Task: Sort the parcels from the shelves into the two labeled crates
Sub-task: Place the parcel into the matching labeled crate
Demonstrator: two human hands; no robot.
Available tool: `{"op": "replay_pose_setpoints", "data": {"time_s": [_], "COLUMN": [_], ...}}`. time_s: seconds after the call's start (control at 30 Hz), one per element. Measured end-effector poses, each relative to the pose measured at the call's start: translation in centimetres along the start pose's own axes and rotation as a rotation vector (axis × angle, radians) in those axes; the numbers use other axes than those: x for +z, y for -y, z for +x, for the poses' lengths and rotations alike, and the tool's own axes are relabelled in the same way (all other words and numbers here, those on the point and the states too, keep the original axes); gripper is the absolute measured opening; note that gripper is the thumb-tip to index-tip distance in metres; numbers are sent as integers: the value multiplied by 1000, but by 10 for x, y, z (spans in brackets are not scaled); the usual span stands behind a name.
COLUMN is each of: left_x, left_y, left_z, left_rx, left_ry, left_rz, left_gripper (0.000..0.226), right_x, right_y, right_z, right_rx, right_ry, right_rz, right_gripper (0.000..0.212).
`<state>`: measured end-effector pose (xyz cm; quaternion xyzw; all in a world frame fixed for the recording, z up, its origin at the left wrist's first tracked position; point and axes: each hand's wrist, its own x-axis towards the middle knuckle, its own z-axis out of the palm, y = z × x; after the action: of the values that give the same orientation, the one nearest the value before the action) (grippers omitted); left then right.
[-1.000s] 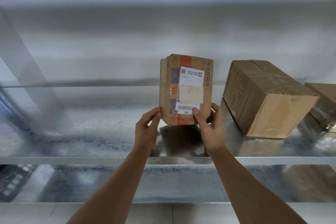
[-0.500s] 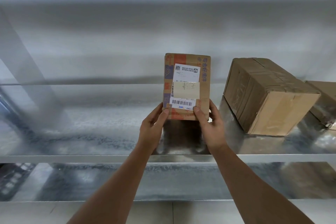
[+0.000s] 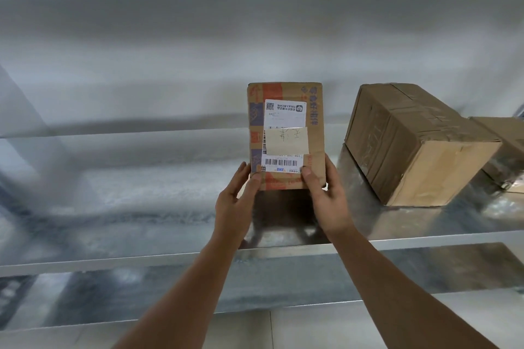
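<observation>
While both hands pinch its bottom corners, left hand (image 3: pixel 233 208) and right hand (image 3: pixel 329 201), the parcel (image 3: pixel 286 133) stands upright above the shelf (image 3: pixel 113 235), long axis vertical, label facing near; neither hand nearer.

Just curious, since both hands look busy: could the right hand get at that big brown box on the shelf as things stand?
Probably not yet. The right hand and the left hand both hold the labelled parcel. The big brown box sits just right of it on the metal shelf, with nothing between, so once freed the way looks open.
</observation>
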<state>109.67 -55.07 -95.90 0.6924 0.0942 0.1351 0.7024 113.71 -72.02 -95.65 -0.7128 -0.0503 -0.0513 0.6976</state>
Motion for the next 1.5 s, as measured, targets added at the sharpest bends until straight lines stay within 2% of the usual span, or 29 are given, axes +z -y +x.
{"op": "replay_pose_setpoints", "data": {"time_s": [0.07,0.23,0.33,0.4,0.53,0.73,0.97,1.13,1.3,1.5], "left_x": [2,0,-9,-14,-26,-51,-100,-153,-200,-247], "left_y": [-11,-70,-110,-141,-202,-282,-366,-452,-538,-627], "left_z": [1,-6,-26,-51,-111,-199,-263,-307,-332,-358], "left_rx": [-33,-160,-240,-260,-375,-500,-472,-452,-332,-186], "left_ry": [2,13,83,143,122,134,237,326,284,264], "left_rz": [-15,19,41,85,58,88,11,-32,5,18], "left_gripper": [32,30,40,42,40,33,35,27,31,36], "right_x": [6,10,6,1,-11,-21,-3,27,61,85], "right_y": [8,48,83,110,188,292,394,479,574,658], "right_z": [-3,-13,-38,-60,-115,-201,-277,-325,-360,-384], "right_rx": [7,139,255,318,466,596,604,539,420,237], "right_ry": [-17,-44,-40,-23,10,25,-18,-38,-80,-107], "right_rz": [-58,-138,-206,-223,-275,-325,-350,-372,-293,-256], "right_gripper": [51,35,46,43,34,39,42,44,44,32]}}
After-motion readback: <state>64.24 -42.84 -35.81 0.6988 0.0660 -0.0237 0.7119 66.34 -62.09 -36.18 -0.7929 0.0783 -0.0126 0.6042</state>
